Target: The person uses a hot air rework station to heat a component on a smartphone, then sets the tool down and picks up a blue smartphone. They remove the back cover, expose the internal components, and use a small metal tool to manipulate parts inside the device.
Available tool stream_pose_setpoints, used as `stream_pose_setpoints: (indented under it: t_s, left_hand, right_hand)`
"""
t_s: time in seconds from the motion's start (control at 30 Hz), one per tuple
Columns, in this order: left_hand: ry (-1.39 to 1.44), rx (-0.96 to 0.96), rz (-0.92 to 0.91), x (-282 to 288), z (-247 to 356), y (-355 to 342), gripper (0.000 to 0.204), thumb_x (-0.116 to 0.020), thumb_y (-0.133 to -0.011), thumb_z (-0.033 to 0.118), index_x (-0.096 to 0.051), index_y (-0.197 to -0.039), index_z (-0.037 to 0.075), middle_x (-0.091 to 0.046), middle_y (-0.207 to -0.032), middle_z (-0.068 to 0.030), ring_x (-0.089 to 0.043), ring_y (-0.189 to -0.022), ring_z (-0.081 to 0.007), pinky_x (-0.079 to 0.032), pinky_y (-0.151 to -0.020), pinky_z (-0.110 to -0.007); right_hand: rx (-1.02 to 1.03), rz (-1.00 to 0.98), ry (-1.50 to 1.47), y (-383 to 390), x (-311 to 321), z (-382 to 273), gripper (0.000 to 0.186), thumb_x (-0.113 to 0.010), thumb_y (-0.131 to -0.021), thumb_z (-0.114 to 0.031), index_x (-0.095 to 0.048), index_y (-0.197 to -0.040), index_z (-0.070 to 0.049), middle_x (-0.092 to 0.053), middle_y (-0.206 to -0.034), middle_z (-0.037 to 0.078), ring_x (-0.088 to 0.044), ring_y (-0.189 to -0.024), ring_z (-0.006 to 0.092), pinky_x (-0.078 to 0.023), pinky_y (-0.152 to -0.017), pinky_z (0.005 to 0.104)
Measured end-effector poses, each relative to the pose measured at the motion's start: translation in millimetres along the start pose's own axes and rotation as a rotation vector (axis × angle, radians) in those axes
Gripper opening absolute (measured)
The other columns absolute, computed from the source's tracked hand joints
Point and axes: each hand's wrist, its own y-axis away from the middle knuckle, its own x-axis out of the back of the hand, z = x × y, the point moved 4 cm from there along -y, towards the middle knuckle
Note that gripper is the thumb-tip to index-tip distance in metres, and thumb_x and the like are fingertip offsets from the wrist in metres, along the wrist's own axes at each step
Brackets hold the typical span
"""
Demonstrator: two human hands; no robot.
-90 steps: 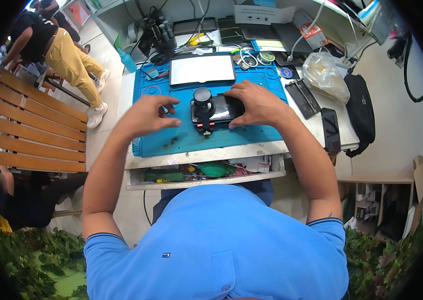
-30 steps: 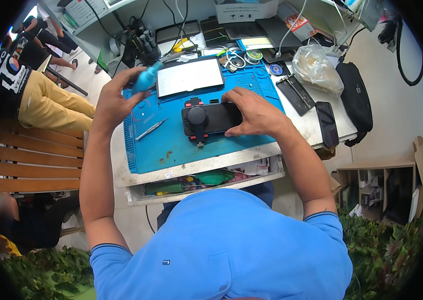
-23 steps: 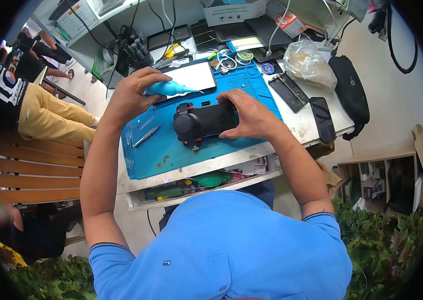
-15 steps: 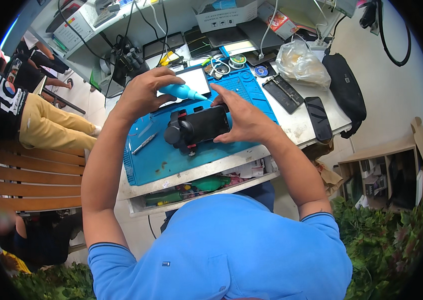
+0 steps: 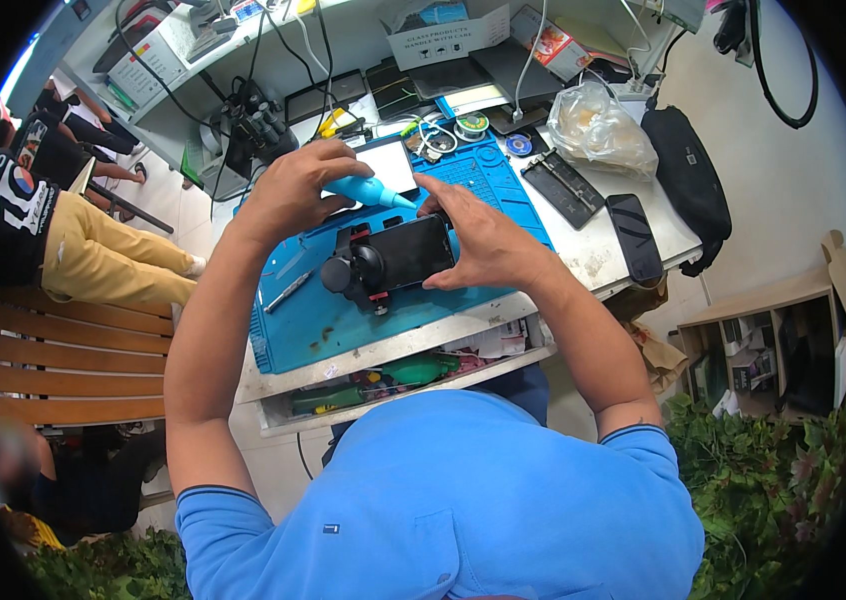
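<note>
The light-blue squeeze bottle (image 5: 368, 190) was held in the left hand (image 5: 295, 192), its body gripped between thumb and fingers and its tapered nozzle aimed to the right. Three seconds earlier that hand had been empty, poised beside the clamp, while the bottle stood at the far left of the bench; one second earlier the bottle was being carried near the mat's left edge. By now it had been brought across to the far edge of the black phone (image 5: 415, 252). Whether the nozzle touched the phone could not be told.

The phone was held over the blue mat (image 5: 318, 335), its right end spanned by the thumb and fingers of the right hand (image 5: 493, 240), as in the earlier views. Around its left end the black clamp (image 5: 368, 266) was fastened, now seen more from its side than three seconds before. The slim metallic tool (image 5: 288, 292) was left lying on the mat, left of the clamp, where it had been seen a second earlier. Below, the drawer (image 5: 408, 398) was still pulled out.
</note>
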Motion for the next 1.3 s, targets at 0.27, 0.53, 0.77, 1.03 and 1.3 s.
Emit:
stream_pose_setpoints:
  t_s: [0.27,0.53,0.77,1.03,1.3]
  left_hand:
    - [0.007,-0.015,0.047,1,0,3,0.049,-0.093,-0.076,0.005,-0.082,-0.121,0.021,-0.074,-0.115,-0.0014,-0.074,-0.111,-0.0266,-0.062,-0.095,-0.041]
    - [-0.007,-0.008,0.037,4,-1,4,0.048,-0.094,-0.075,0.006,-0.083,-0.119,0.022,-0.074,-0.117,-0.0013,-0.074,-0.111,-0.0263,-0.062,-0.095,-0.041]
    - [-0.041,-0.028,0.033,14,3,6,0.048,-0.094,-0.075,0.005,-0.083,-0.118,0.021,-0.075,-0.116,-0.0009,-0.074,-0.112,-0.0261,-0.062,-0.095,-0.042]
    - [-0.1,-0.036,0.001,23,-1,12,0.047,-0.094,-0.074,0.006,-0.083,-0.118,0.021,-0.075,-0.119,-0.0015,-0.074,-0.114,-0.0256,-0.062,-0.097,-0.041]
    - [-0.19,-0.052,0.004,31,-4,17,0.038,-0.093,-0.078,0.009,-0.083,-0.113,0.022,-0.074,-0.115,0.0017,-0.073,-0.113,-0.0227,-0.062,-0.095,-0.04]
  right_hand:
    - [0.001,-0.01,0.007,0,1,-1,0.129,-0.104,-0.065,-0.024,-0.031,-0.17,-0.003,-0.067,-0.134,0.017,-0.063,-0.127,0.0374,-0.054,-0.112,0.0453]
    - [0.003,-0.013,0.016,-1,1,-2,0.128,-0.104,-0.066,-0.024,-0.032,-0.169,-0.003,-0.066,-0.133,0.016,-0.062,-0.126,0.0372,-0.054,-0.111,0.0453]
    - [0.007,-0.01,0.02,0,0,-2,0.127,-0.104,-0.066,-0.023,-0.033,-0.169,-0.003,-0.066,-0.133,0.017,-0.062,-0.126,0.0375,-0.055,-0.109,0.0452]
    - [0.008,-0.012,0.013,0,1,-4,0.125,-0.104,-0.066,-0.022,-0.034,-0.168,-0.001,-0.065,-0.132,0.017,-0.063,-0.124,0.0379,-0.055,-0.107,0.0453]
    - [0.021,-0.017,0.054,1,2,-5,0.117,-0.104,-0.067,-0.023,-0.041,-0.165,-0.006,-0.065,-0.13,0.018,-0.062,-0.123,0.0387,-0.055,-0.108,0.0466]
